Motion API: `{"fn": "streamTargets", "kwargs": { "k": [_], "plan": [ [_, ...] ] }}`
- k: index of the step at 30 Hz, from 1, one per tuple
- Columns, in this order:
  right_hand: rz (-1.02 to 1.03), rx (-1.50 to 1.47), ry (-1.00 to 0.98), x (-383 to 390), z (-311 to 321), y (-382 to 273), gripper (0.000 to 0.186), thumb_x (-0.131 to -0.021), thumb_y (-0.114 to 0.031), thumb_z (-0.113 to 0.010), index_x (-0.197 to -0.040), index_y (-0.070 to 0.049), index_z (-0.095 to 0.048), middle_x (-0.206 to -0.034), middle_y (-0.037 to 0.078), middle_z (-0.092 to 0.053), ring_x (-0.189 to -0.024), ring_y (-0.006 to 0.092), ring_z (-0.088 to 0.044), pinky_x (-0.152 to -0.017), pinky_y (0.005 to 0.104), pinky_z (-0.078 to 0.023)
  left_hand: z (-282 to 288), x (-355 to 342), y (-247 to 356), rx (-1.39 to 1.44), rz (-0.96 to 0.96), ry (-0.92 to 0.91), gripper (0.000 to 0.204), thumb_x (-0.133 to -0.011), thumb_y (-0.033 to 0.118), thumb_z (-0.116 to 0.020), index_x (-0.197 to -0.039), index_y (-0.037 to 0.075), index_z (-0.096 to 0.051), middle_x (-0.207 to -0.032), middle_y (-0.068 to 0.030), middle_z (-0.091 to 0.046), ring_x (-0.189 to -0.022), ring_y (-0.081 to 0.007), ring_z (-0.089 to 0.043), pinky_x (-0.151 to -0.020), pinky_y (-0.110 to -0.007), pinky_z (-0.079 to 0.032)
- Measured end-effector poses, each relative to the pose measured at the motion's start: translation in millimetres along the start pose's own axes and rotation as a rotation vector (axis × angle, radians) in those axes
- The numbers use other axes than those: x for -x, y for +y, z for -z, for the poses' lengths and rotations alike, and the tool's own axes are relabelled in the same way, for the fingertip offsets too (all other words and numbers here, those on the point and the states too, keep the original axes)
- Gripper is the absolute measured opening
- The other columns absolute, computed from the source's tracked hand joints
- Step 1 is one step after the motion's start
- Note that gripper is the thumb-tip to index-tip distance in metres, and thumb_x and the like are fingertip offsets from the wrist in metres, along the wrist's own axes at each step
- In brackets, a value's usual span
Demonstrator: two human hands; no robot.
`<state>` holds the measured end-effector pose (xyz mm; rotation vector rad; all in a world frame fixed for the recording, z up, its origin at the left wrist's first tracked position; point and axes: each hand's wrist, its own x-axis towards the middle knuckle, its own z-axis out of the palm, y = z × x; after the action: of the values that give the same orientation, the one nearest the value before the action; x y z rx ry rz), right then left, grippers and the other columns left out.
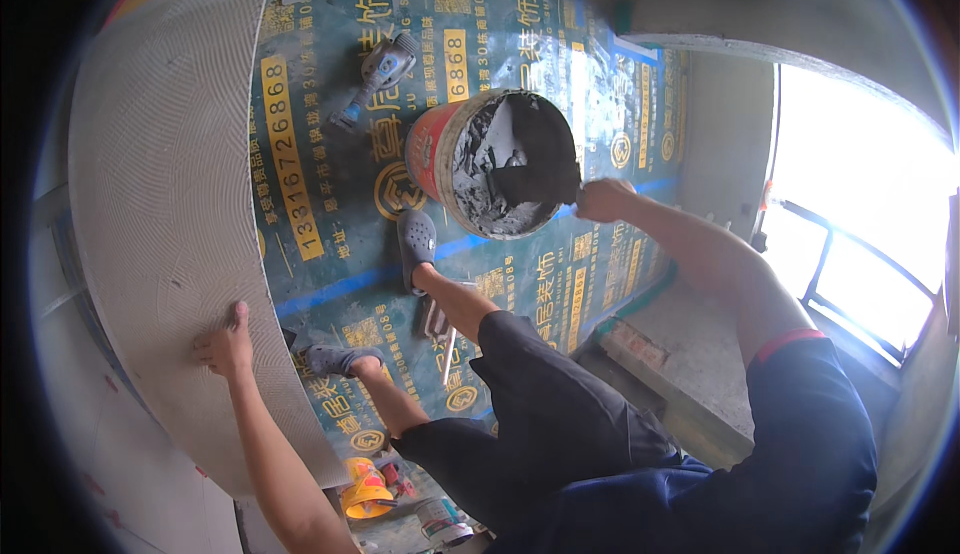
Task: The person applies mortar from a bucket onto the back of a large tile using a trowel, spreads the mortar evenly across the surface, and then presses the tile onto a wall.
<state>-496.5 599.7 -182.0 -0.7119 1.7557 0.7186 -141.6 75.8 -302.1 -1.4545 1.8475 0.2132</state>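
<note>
My right hand (605,201) is closed around the handle of a trowel. The trowel's dark blade (535,176) sits in the mouth of a bucket (425,149) with a red-orange outside, over thick grey mortar (485,159). On my left stands a large tile (175,154), its facing side covered with fine curved ridges. My left hand (225,349) lies against the lower part of this tile, thumb pointing up and fingers spread, holding nothing.
A grey power tool (375,79) lies on the printed green floor covering (330,194) beyond the bucket. Near my feet are a metal-framed tool (445,329), a yellow bucket (368,489) and a white tub (443,521). A concrete ledge (690,354) and a bright window are at right.
</note>
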Motion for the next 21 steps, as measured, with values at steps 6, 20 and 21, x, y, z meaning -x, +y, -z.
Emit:
{"fn": "streamTargets", "kwargs": {
  "k": [6, 20, 21],
  "plan": [
    [-0.198, 0.159, 0.113, 33.6, 101.9, -18.8, 0.038, -0.083, -0.038, -0.044, -0.08, -0.007, -0.066, -0.082, 0.013, -0.065, -0.078, 0.0272, -0.064, -0.066, 0.0427, -0.048, -0.7, -5.7, -11.1, -0.03, 0.056, 0.04, 0.121, -0.064, 0.078, -0.048, -0.126, -0.022, -0.019, -0.134, -0.0367, -0.018, -0.124, -0.048, -0.023, -0.098, -0.054, -0.027],
    [0.031, 0.282, -0.015, -31.7, 45.9, 12.2, 0.038, -0.079, -0.035, -0.043, -0.075, -0.005, -0.067, -0.075, 0.014, -0.065, -0.073, 0.0285, -0.064, -0.069, 0.0389, -0.051, -4.4, -18.7, -17.6, -0.047, -0.101, 0.055, 0.118, -0.066, 0.073, -0.053, -0.118, -0.027, -0.018, -0.124, -0.0384, -0.027, -0.12, -0.0467, -0.027, -0.097, -0.05, -0.034],
    [0.035, 0.29, -0.013, -33.2, 48.1, 10.0, 0.038, -0.079, -0.035, -0.043, -0.075, -0.005, -0.067, -0.075, 0.014, -0.065, -0.073, 0.0285, -0.064, -0.069, 0.0389, -0.051, -6.0, -19.3, -20.3, -0.044, -0.093, 0.054, 0.118, -0.066, 0.073, -0.053, -0.118, -0.027, -0.018, -0.124, -0.0384, -0.027, -0.12, -0.0467, -0.027, -0.097, -0.05, -0.034]
  ]
}}
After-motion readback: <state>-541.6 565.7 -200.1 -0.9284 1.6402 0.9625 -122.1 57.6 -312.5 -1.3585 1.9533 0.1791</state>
